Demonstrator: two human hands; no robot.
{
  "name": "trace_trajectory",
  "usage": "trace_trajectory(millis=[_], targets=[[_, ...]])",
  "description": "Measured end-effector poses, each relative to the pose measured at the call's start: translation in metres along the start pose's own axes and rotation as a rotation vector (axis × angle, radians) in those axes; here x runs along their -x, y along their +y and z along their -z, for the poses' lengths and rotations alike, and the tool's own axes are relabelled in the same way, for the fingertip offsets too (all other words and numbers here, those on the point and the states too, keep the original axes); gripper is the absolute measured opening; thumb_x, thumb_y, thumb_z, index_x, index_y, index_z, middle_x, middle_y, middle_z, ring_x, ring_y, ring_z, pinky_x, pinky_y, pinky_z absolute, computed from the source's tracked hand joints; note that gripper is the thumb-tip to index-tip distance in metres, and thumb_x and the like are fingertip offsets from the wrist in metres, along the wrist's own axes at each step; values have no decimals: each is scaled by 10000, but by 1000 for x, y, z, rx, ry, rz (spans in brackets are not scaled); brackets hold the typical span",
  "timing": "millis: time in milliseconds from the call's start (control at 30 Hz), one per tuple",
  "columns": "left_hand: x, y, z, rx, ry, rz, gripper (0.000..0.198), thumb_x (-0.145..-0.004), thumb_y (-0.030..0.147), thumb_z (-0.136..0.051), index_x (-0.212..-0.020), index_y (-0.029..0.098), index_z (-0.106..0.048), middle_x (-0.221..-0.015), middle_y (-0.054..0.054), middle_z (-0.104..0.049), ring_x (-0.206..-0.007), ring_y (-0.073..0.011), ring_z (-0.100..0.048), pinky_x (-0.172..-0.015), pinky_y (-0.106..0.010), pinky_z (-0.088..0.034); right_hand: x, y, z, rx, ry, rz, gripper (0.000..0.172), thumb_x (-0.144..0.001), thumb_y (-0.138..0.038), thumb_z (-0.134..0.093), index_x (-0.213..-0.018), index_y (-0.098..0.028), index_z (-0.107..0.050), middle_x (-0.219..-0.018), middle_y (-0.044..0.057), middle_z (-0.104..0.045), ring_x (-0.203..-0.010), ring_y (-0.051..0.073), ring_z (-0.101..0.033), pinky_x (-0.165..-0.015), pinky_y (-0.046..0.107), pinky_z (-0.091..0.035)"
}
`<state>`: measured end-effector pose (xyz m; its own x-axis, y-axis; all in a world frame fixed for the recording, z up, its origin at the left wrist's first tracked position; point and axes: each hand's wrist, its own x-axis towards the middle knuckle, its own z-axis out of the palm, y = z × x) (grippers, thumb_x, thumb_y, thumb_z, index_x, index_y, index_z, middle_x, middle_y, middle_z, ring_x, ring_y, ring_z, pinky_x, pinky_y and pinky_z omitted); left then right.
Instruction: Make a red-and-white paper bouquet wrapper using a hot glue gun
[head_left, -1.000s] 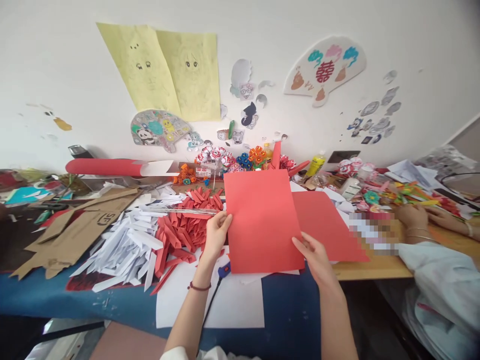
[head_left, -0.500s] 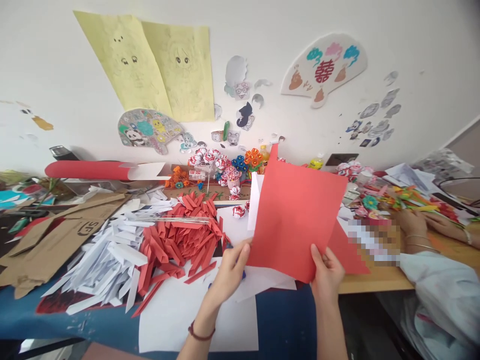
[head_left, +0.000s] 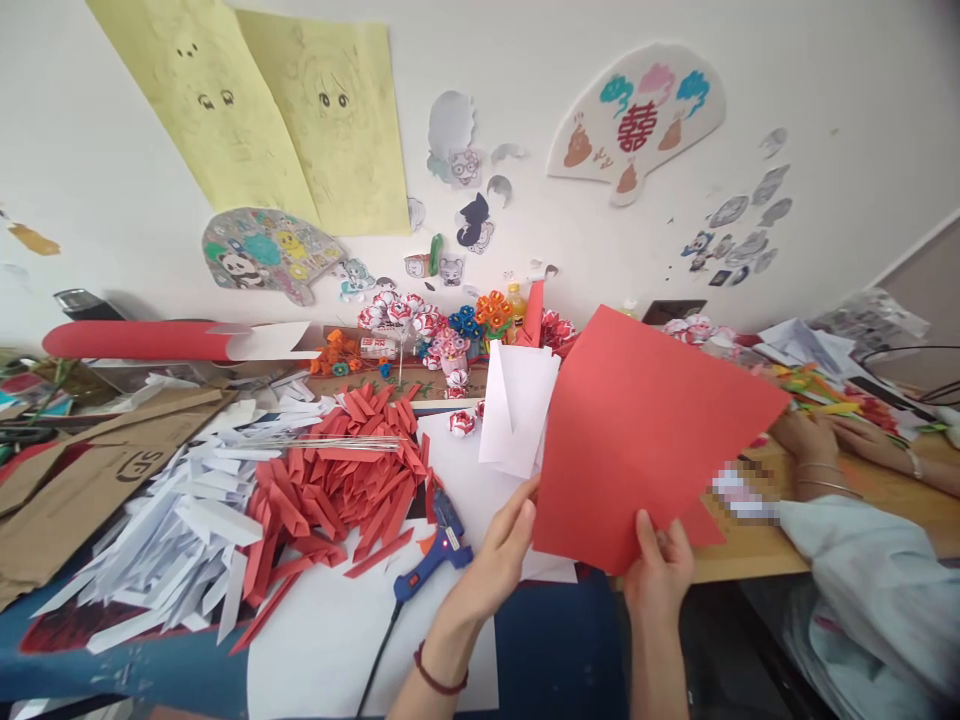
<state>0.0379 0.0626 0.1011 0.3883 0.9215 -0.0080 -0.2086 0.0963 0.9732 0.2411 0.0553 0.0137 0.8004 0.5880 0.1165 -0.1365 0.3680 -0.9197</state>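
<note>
Lifted and swung rightward, the red sheet (head_left: 645, 440) rises up-right from the pinching right hand (head_left: 660, 572), while the open-fingered left hand (head_left: 499, 560) sits just beside its lower-left edge.

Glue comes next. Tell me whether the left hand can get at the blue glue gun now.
Probably yes. The glue gun lies uncovered on the white sheet beside the left hand, nothing between them. That hand's fingers are at the edge of the red sheet; the right hand holds it.

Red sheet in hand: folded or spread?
Spread: the red sheet shows one uncreased face, pinched at its bottom edge by the right hand.
</note>
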Motion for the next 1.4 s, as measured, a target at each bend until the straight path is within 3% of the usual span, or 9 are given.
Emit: trace_trajectory(millis=[200,333,467,700,1033,1133,1233,1400], targets=[[-15,-15,-19,165,-28,-19,609,-981,599,-490,-1510,297,-492,-1619,-35,-414,-1522,-275,-329,-1263,-439,-288,-1,0,11,24,-35,-66,404,-761,-421,-812,-1076,-197,-697,-1028,59,-727,-958,219,-678,-901,389,-558],[-20,-3,-28,233,-119,-69,609,-944,468,-642,-1505,305,-472,-1596,-60,-451,-1477,-280,-411,-1218,-436,-362,-2,-1,13,22,-51,-71,459,-769,-428,-802,-1161,-217,-686,-1176,74,-714,-1020,225,-676,-892,366,-563],[-25,-1,-34,233,-111,-102,647,-877,374,-744,-1469,280,-501,-1533,-83,-524,-1419,-299,-484,-1182,-450,-411,-2,0,14,42,-70,-79,537,-775,-444,-793,-1254,-241,-658,-1283,85,-686,-1060,236,-681,-933,387,-561],[-33,-18,-32,68,-18,-120,644,-894,360,-719,-1476,258,-464,-1494,-74,-561,-1408,-288,-492,-1173,-419,-420,0,-15,11,132,-187,-108,700,-803,-475,-771,-1434,-273,-542,-1370,107,-650,-1195,282,-651,-982,419,-554],[-28,-23,-22,-101,-102,-196,780,-964,403,-635,-1606,337,-197,-1643,-78,-354,-1468,-285,-397,-1164,-419,-383,-6,-18,21,207,-227,-138,755,-812,-486,-768,-1485,-287,-492,-1384,113,-648,-1206,298,-655,-1009,434,-538],[-27,-27,-21,-163,-66,-210,581,-1043,478,-435,-1582,333,-274,-1633,-85,-362,-1459,-277,-398,-1134,-430,-379,-5,-15,22,211,-212,-107,753,-825,-484,-756,-1495,-278,-483,-1415,123,-624,-1198,296,-658,-1007,440,-537],[-29,-28,-21,-138,41,-192,479,-1072,508,-255,-1412,275,-498,-1528,-109,-481,-1369,-260,-489,-1098,-433,-397,-4,-13,22,226,-232,-67,721,-839,-466,-749,-1485,-273,-495,-1464,116,-582,-1287,293,-601,-1076,451,-487],[-37,-19,-22,-26,156,-144,389,-1013,567,-440,-1120,229,-601,-1233,-99,-644,-1137,-226,-604,-1015,-364,-468,-5,-7,30,259,-234,-44,655,-803,-489,-774,-1375,-232,-587,-1372,119,-639,-1193,274,-643,-1050,432,-496]])
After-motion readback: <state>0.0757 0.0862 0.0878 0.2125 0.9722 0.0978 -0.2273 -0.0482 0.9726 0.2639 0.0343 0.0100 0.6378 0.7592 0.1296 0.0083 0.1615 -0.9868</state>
